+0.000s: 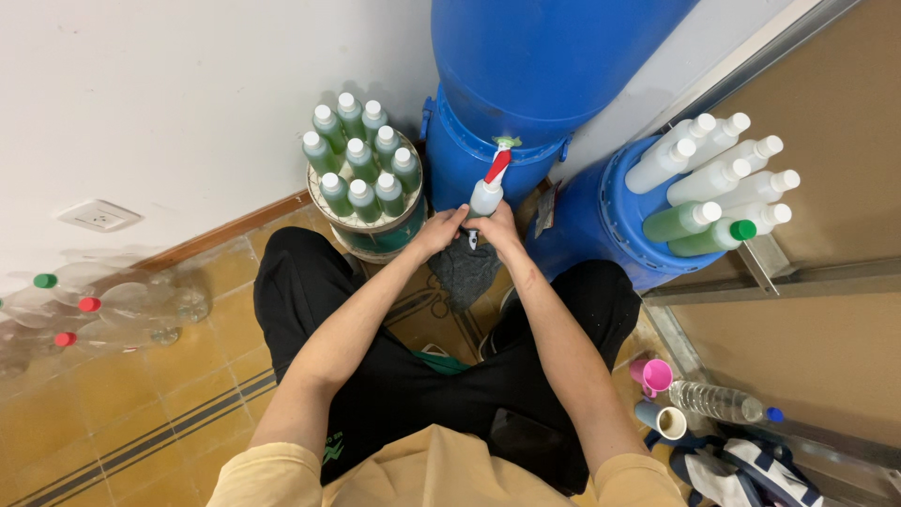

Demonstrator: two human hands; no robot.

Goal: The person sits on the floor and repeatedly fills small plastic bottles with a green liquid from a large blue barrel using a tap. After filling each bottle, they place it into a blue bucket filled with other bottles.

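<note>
A: Bottle (485, 197) sat under the drum (526, 84) tap (500, 161)?

B: Yes. We clamped left hand (449, 225) and right hand (497, 225) fingers round its base; likely light, slippery plastic.

Bottle clusters (366, 160) flanking narrow gap

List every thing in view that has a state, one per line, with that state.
Small white plastic bottle: upright under the tap, held by both hands.
Red-handled tap on the big blue drum: open or shut, cannot tell.
Left hand: gripping the bottle.
Right hand: gripping the bottle.
Green-filled bottles with white caps: capped, upright, grouped on a round stand.
Clear plastic water bottle: capped, lying on its side.
Grey cloth: hanging below the hands.
</note>
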